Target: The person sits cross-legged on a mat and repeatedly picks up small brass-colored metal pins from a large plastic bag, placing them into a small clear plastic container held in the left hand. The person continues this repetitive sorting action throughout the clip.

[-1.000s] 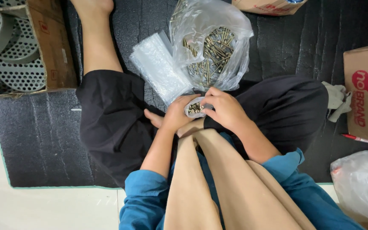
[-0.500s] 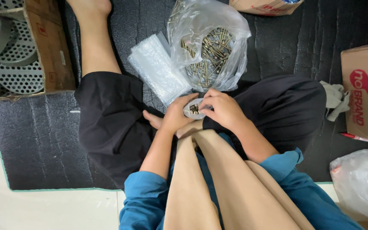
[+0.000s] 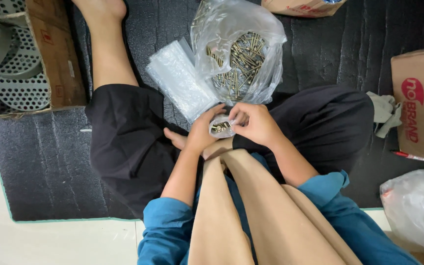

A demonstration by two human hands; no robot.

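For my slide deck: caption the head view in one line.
Seated on a dark mat, left hand and right hand pinch a small clear bag of brass screws below the large open bag of screws.

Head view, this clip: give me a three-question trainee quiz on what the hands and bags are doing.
1. True or false: both hands grip the small bag.
2. What fills the big open bag? A) brass-coloured screws B) white buttons C) red beads
3. Fill in: the stack of empty clear bags lies to the ____ of the big open bag in the picture.

Key: 1 true: left hand and right hand pinch it together. 2 A. 3 left.
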